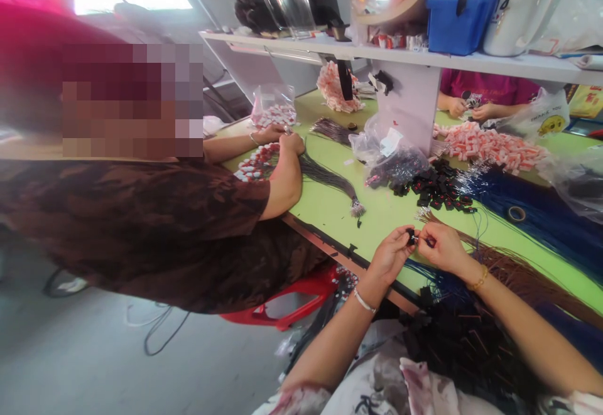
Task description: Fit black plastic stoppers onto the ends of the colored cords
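Observation:
My left hand (392, 253) pinches a small black connector housing (411, 237) above the table's near edge. Close beside it, my right hand (440, 247) is closed on a thin wire whose metal end meets the housing; how far it goes in I cannot make out. Behind my hands lies a pile of black connector housings (438, 184). A bundle of brown wires (522, 261) runs off to the right under my right forearm, and dark blue wires (532, 208) lie beyond it. More black pieces (466, 346) are heaped on my lap.
A co-worker (155, 214) sits at the left, handling wires with red and white connectors (259, 162). Pink-orange connectors (494, 145) lie before another person (494, 91). A shelf (396, 57) with a blue bin (461, 24) spans the table. A tape roll (517, 213) rests among the blue wires.

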Motion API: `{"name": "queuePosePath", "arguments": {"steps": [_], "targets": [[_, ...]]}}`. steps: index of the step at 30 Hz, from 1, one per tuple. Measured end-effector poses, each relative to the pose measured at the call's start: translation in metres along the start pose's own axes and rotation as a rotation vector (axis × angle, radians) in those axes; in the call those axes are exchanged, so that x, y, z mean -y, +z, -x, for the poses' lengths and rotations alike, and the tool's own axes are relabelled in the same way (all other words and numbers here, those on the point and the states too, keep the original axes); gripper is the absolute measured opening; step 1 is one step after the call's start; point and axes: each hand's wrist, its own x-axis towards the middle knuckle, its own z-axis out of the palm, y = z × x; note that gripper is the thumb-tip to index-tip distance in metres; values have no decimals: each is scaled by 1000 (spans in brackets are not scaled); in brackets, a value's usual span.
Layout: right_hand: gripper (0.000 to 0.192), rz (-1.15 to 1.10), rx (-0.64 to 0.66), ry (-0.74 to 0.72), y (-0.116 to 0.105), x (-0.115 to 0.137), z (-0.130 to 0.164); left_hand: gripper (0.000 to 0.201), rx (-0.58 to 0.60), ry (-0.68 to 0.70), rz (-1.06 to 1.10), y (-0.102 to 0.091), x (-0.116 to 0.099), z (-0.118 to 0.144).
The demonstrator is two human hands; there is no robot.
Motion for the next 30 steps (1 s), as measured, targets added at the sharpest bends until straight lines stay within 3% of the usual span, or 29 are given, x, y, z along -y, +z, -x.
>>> {"name": "queuePosePath", "arguments": {"steps": [11,17,20,22,24,27,30], "targets": [[15,71,63,-57,6,-7,3,31,-111,89,-121,7,15,0],[15,99,58,9,9,-3,5,34,-157,88,-159,6,16,-3],[17,62,116,35,0,-8,0,34,-173,86,-166,9,16,-3],[21,75,142,90,-9,-19,-9,33,-174,89,-154,11,16,-4],[20,240,104,229,-17,-33,-19,31,-166,82,-140,11,15,-6],[16,449,178,419,-20,-52,-30,30,-158,46,-128,9,16,-7],[17,464,260,453,-15,-61,-33,31,-143,31,-120,5,17,-8]]}}
